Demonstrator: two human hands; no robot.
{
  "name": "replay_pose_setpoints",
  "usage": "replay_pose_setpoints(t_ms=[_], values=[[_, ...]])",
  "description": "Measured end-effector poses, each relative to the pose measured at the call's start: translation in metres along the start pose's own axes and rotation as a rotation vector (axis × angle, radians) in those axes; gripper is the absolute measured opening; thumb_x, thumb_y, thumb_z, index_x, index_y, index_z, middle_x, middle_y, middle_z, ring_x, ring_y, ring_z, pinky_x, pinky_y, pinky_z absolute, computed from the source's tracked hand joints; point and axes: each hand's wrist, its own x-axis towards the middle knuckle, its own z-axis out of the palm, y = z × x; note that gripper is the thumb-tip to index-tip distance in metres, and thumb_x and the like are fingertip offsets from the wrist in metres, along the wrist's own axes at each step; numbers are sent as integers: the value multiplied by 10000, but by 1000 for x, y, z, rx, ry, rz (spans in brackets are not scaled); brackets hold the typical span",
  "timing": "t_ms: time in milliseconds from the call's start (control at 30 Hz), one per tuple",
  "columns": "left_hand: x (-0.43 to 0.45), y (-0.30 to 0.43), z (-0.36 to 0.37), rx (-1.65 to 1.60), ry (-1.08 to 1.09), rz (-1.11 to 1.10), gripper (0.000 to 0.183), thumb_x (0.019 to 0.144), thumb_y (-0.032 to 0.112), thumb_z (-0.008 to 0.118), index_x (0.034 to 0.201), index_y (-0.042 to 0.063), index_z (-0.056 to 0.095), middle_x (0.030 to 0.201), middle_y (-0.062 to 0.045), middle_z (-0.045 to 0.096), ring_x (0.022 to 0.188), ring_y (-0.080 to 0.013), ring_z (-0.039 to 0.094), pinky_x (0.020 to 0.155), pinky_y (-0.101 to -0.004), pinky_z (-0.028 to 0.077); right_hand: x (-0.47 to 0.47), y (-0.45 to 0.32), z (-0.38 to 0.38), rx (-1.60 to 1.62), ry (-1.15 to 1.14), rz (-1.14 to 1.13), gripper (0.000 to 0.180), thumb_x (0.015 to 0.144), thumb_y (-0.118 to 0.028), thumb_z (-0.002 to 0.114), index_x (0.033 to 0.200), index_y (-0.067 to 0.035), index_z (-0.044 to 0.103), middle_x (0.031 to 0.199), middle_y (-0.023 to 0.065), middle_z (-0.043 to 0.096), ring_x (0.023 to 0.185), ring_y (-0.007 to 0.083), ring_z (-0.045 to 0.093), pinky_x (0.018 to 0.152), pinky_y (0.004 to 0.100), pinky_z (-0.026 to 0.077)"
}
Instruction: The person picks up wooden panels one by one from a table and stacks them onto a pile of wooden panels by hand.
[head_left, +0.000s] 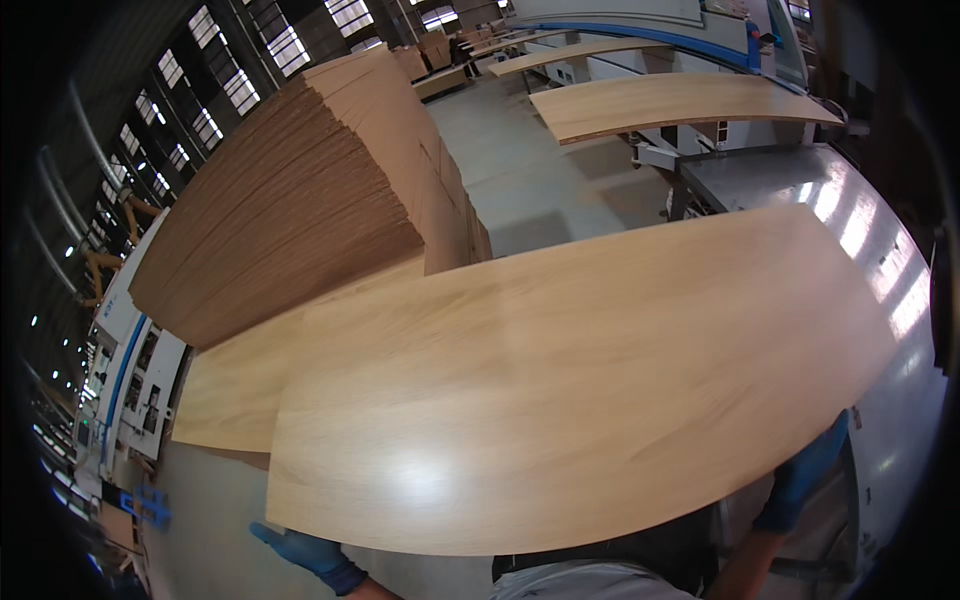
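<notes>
A large wood-grain panel (555, 375) spans the space before me, its far right corner over a shiny metal table. Blue-gloved, my left hand (311, 556) holds the panel's near left edge from below, its thumb sticking out to the left. My right hand (814, 457), in a blue glove too, grips the near right edge; its fingers are partly hidden by the panel. Under the panel's left part lies another wood-grain panel (232, 390). A tall stack of brown boards (292, 202) stands beyond it.
The metal table (877, 217) reaches along my right side. Behind it, more panels (675, 105) stick out from a white and blue machine (622, 15). Another machine (135, 375) stands at the far left, near a blue object (146, 504). A person (461, 56) is in the distance.
</notes>
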Motion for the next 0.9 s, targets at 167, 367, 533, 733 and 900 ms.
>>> replay_pose_setpoints(t_ms=[167,367,533,733,900], values=[[23,31,-60,-73,536,279,771,987,596,368,1499,20,336,1503,-190,398,1328,-342,430,1115,-457,344,-93,-97,12,928,96,326,533,962,-208,569,1435,-8,426,1410,173,511,1318,301,470,1105,425,373],[63,56,-172,558,403,480,654,997,482,452,1446,8,408,1428,-204,478,1243,-335,509,1047,-446,418,-68,-241,-2,1428,-984,-321,337,867,-175,700,1167,-39,628,1064,96,662,945,240,642,806,429,500],[78,-19,-73,654,463,398,542,1013,339,484,1382,-57,451,1322,-168,552,1126,-270,567,982,-377,460,-104,-256,72,1333,-645,-224,369,914,-249,669,1197,-23,599,991,123,673,918,240,657,795,372,530],[109,-8,-76,683,460,419,518,1004,234,524,1403,-76,408,1307,-167,554,1140,-256,576,970,-376,479,-21,-268,123,2262,-1473,1005,466,1036,-371,447,1338,-23,509,1179,115,633,1191,242,577,981,376,501],[185,18,-178,716,452,432,481,989,245,555,1322,-96,490,1240,-184,591,1043,-258,616,905,-364,511,3,-393,100,1200,-1240,-177,533,902,-485,603,784,34,634,695,200,641,623,248,609,631,420,482]])
